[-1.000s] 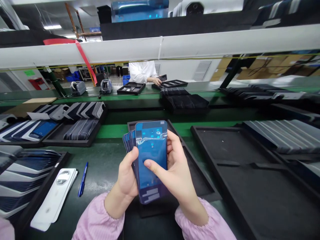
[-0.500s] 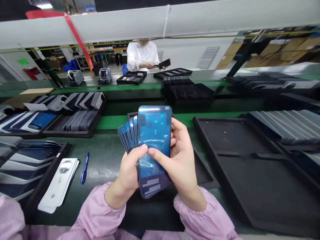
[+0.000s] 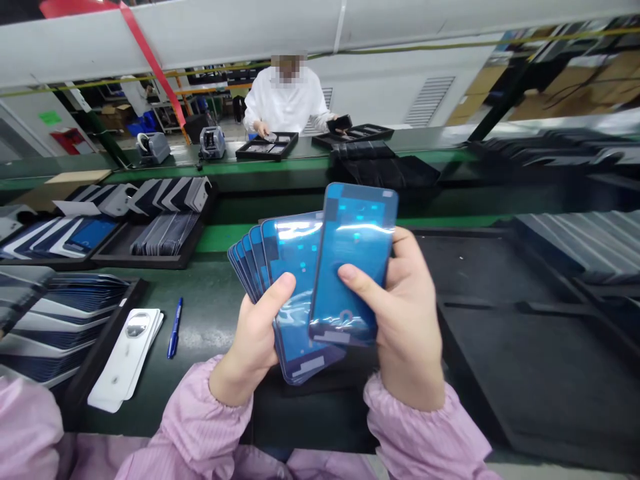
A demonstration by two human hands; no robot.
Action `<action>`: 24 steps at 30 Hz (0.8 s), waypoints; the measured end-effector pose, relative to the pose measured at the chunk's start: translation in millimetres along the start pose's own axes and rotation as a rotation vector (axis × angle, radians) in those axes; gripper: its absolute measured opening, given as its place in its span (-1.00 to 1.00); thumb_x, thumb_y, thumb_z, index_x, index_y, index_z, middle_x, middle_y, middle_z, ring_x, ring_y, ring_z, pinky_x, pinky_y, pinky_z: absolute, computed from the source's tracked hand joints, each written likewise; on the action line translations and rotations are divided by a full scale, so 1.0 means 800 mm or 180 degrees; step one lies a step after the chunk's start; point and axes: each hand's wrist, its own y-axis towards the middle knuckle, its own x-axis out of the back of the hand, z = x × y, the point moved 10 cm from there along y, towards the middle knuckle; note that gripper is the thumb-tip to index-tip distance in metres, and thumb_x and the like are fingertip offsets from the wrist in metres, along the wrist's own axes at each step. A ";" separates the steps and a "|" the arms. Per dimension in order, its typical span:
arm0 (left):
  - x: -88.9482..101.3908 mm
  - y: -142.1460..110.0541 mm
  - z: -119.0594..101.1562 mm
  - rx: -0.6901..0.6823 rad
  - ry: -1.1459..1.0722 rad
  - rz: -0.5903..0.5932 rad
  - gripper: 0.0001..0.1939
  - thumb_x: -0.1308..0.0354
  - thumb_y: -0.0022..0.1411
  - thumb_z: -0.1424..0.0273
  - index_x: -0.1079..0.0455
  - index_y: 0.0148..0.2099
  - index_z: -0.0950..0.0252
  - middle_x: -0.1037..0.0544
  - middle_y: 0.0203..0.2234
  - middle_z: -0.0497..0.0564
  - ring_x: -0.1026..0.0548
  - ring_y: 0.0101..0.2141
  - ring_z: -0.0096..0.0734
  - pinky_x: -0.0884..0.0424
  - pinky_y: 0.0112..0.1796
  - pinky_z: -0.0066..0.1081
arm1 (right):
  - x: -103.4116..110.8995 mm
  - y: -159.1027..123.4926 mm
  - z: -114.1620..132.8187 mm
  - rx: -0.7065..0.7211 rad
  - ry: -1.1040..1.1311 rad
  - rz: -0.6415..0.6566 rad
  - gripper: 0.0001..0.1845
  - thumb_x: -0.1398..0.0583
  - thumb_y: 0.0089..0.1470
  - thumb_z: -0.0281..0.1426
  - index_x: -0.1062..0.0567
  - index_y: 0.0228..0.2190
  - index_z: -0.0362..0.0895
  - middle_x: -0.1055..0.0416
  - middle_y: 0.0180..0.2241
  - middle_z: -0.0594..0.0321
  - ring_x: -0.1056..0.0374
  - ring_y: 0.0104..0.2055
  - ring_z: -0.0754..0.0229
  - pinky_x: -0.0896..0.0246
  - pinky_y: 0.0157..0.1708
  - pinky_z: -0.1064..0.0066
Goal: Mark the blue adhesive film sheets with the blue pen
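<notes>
My left hand (image 3: 257, 330) grips a fanned stack of blue phone back panels (image 3: 295, 300), thumb on the front one, fingers hidden behind. In my right hand (image 3: 407, 310) is a single blue phone back panel (image 3: 355, 260), pinched between the thumb on its face and the fingers behind its right edge. This panel is tilted and overlaps the right side of the stack. Both show glossy blue film with small bright cut-outs and pale labels near the bottom.
White panels (image 3: 123, 363) and a blue pen (image 3: 175, 330) lie to the left, near trays of stacked panels (image 3: 65, 333). A black tray (image 3: 505, 360) stands at the right. Across the bench a person in white (image 3: 293, 100) handles dark items over trays (image 3: 267, 155).
My right hand has moved right and slightly up with one panel, away from the stack in my left hand. Across the bench, the person's hands have moved apart.
</notes>
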 end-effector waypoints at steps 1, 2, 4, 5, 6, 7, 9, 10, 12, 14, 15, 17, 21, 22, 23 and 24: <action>-0.002 0.001 -0.006 -0.0142 0.0029 0.0059 -0.56 -0.46 0.08 0.19 -0.61 -0.04 0.31 -0.68 -0.14 0.14 -0.64 -0.04 0.05 -0.60 0.01 -0.11 | 0.010 0.004 0.004 0.0037 -0.0032 -0.0092 -0.50 -0.50 -0.05 -0.36 -0.42 -0.13 0.01 -0.58 -0.18 0.32 -0.56 -0.25 0.16 -0.55 -0.30 0.39; -0.005 0.002 -0.012 -0.0257 0.0054 0.0155 -0.60 -0.42 0.14 0.21 -0.60 -0.01 0.29 -0.67 -0.09 0.14 -0.63 -0.03 0.03 -0.60 0.00 -0.12 | 0.020 0.008 0.009 0.0073 -0.0062 -0.0197 -0.51 -0.51 -0.07 -0.35 -0.43 -0.15 0.01 -0.58 -0.19 0.33 -0.56 -0.27 0.16 -0.54 -0.32 0.40; -0.014 0.004 -0.019 -0.0356 0.0058 0.0434 -0.66 -0.33 0.25 0.25 -0.59 0.03 0.28 -0.64 -0.02 0.15 -0.63 -0.01 0.00 -0.62 -0.02 -0.15 | 0.035 0.012 0.017 0.0111 -0.0121 -0.0333 -0.53 -0.51 -0.08 -0.34 -0.45 -0.16 0.01 -0.58 -0.21 0.33 -0.55 -0.29 0.16 -0.53 -0.37 0.41; -0.018 0.005 -0.020 -0.0346 0.0046 0.0575 -0.67 -0.30 0.29 0.26 -0.59 0.04 0.28 -0.64 0.00 0.15 -0.63 0.00 -0.02 -0.62 -0.03 -0.17 | 0.038 0.012 0.020 0.0112 -0.0140 -0.0348 -0.54 -0.51 -0.08 -0.33 -0.46 -0.17 0.01 -0.58 -0.22 0.33 -0.54 -0.30 0.16 -0.52 -0.38 0.41; -0.021 0.007 -0.019 -0.0318 0.0038 0.0684 -0.68 -0.27 0.31 0.26 -0.59 0.04 0.30 -0.63 0.01 0.16 -0.63 0.00 -0.03 -0.62 -0.04 -0.18 | 0.040 0.012 0.023 0.0116 -0.0145 -0.0338 -0.55 -0.50 -0.08 -0.32 -0.48 -0.17 0.00 -0.58 -0.24 0.32 -0.54 -0.32 0.15 -0.52 -0.40 0.41; -0.022 0.008 -0.018 -0.0278 0.0047 0.0742 -0.68 -0.27 0.31 0.26 -0.59 0.03 0.31 -0.63 0.00 0.17 -0.63 -0.01 -0.03 -0.62 -0.04 -0.19 | 0.040 0.012 0.024 0.0113 -0.0137 -0.0306 -0.55 -0.50 -0.09 -0.31 -0.49 -0.17 0.00 -0.58 -0.25 0.31 -0.54 -0.33 0.15 -0.52 -0.40 0.40; -0.017 0.012 -0.015 -0.0207 0.0133 0.0689 -0.65 -0.30 0.29 0.23 -0.60 0.02 0.35 -0.64 -0.02 0.20 -0.63 -0.02 -0.01 -0.62 -0.03 -0.17 | 0.036 0.010 0.023 0.0071 -0.0081 -0.0215 -0.52 -0.52 -0.12 -0.30 -0.52 -0.16 0.00 -0.59 -0.25 0.30 -0.54 -0.35 0.14 -0.54 -0.42 0.39; -0.011 0.014 -0.013 -0.0203 0.0180 0.0584 -0.63 -0.33 0.26 0.22 -0.60 0.02 0.34 -0.65 -0.04 0.20 -0.64 -0.03 -0.01 -0.62 -0.03 -0.16 | 0.031 0.009 0.020 0.0016 -0.0041 -0.0134 -0.50 -0.53 -0.15 -0.29 -0.53 -0.15 -0.01 -0.60 -0.26 0.29 -0.54 -0.35 0.13 -0.55 -0.43 0.38; 0.002 0.017 -0.012 -0.0230 0.0238 0.0323 -0.59 -0.42 0.16 0.20 -0.60 0.00 0.31 -0.67 -0.11 0.16 -0.66 -0.10 -0.02 -0.63 -0.06 -0.15 | 0.019 0.007 0.012 -0.0107 0.0061 0.0067 -0.44 -0.55 -0.20 -0.27 -0.54 -0.14 0.00 -0.61 -0.26 0.27 -0.57 -0.34 0.07 -0.58 -0.41 0.33; 0.009 0.019 -0.011 -0.0256 0.0237 0.0156 -0.54 -0.50 0.04 0.20 -0.61 -0.03 0.29 -0.69 -0.19 0.11 -0.68 -0.18 -0.04 -0.65 -0.09 -0.16 | 0.011 0.007 0.007 -0.0131 0.0184 0.0196 -0.40 -0.57 -0.23 -0.23 -0.54 -0.13 0.01 -0.62 -0.26 0.25 -0.59 -0.32 0.01 -0.60 -0.40 0.29; 0.010 0.020 -0.011 -0.0246 0.0224 0.0132 -0.51 -0.52 0.00 0.20 -0.61 -0.04 0.29 -0.69 -0.21 0.11 -0.68 -0.20 -0.05 -0.65 -0.11 -0.16 | 0.010 0.007 0.005 -0.0105 0.0224 0.0213 -0.39 -0.58 -0.24 -0.22 -0.54 -0.13 0.01 -0.62 -0.25 0.24 -0.59 -0.31 -0.01 -0.61 -0.39 0.27; 0.010 0.019 -0.010 -0.0205 0.0196 0.0122 -0.48 -0.54 -0.02 0.20 -0.60 -0.03 0.29 -0.69 -0.22 0.11 -0.68 -0.21 -0.02 -0.65 -0.12 -0.13 | 0.013 0.008 0.004 -0.0041 0.0223 0.0161 -0.40 -0.59 -0.28 -0.23 -0.56 -0.16 0.00 -0.63 -0.26 0.24 -0.60 -0.30 -0.01 -0.61 -0.39 0.28; 0.006 0.017 -0.009 -0.0119 0.0154 0.0179 -0.47 -0.52 0.00 0.19 -0.59 -0.01 0.30 -0.69 -0.20 0.14 -0.67 -0.16 0.05 -0.62 -0.06 -0.04 | 0.013 0.007 -0.009 -0.0242 0.0000 0.0217 -0.47 -0.60 -0.32 -0.28 -0.59 -0.26 -0.06 -0.63 -0.30 0.20 -0.60 -0.29 -0.05 -0.62 -0.33 0.22; 0.003 0.016 -0.009 -0.0097 0.0159 0.0249 -0.47 -0.52 0.01 0.18 -0.59 0.00 0.30 -0.69 -0.20 0.15 -0.67 -0.15 0.08 -0.61 -0.05 -0.02 | 0.010 0.006 -0.013 -0.0312 -0.0070 0.0266 -0.46 -0.60 -0.32 -0.28 -0.59 -0.27 -0.08 -0.63 -0.29 0.17 -0.60 -0.28 -0.07 -0.62 -0.31 0.20; 0.000 0.015 -0.008 -0.0082 0.0174 0.0327 -0.48 -0.51 0.02 0.18 -0.59 0.00 0.30 -0.69 -0.19 0.16 -0.66 -0.14 0.09 -0.61 -0.05 -0.01 | 0.006 0.005 -0.015 -0.0353 -0.0139 0.0308 -0.45 -0.61 -0.33 -0.27 -0.60 -0.26 -0.10 -0.64 -0.28 0.15 -0.60 -0.26 -0.08 -0.62 -0.30 0.19; -0.002 0.015 -0.008 -0.0074 0.0201 0.0395 -0.49 -0.51 0.02 0.17 -0.60 -0.01 0.30 -0.68 -0.19 0.16 -0.66 -0.14 0.10 -0.61 -0.05 -0.01 | 0.001 0.003 -0.017 -0.0370 -0.0198 0.0346 -0.43 -0.61 -0.34 -0.27 -0.60 -0.25 -0.11 -0.64 -0.26 0.15 -0.61 -0.25 -0.09 -0.61 -0.28 0.20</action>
